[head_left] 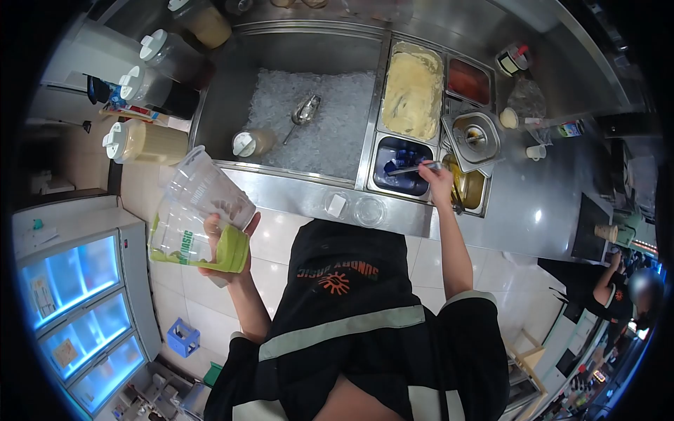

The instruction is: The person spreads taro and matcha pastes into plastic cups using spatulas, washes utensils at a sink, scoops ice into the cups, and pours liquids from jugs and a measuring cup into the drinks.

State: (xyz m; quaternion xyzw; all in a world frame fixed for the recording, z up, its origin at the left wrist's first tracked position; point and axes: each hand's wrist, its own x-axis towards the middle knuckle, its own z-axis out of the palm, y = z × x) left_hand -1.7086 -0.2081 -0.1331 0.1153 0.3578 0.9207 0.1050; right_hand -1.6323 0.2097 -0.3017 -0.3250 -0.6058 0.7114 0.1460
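My left hand (pixel 250 228) is closed around two clear plastic cups, tilted to the left. The lower cup (pixel 172 223) has thick green stuff smeared along its inside and bottom. Beside it, the other cup (pixel 200 172) looks nearly clear, with faint lettering. My right hand (pixel 439 184) grips the handle of a metal spoon (pixel 414 168). The spoon's far end reaches into a steel pan of deep blue jelly-like stuff (pixel 393 156), where its tip is hard to make out.
Behind stands an ice bin (pixel 302 154) with a metal scoop (pixel 307 110) and a lidded jar (pixel 253 142) in it. A pan of cream-coloured paste (pixel 413 88), a lidded pan (pixel 476 137) and a yellow pan (pixel 476 193) adjoin. Pitchers (pixel 147 142) line the left. Another person (pixel 614 295) is far right.
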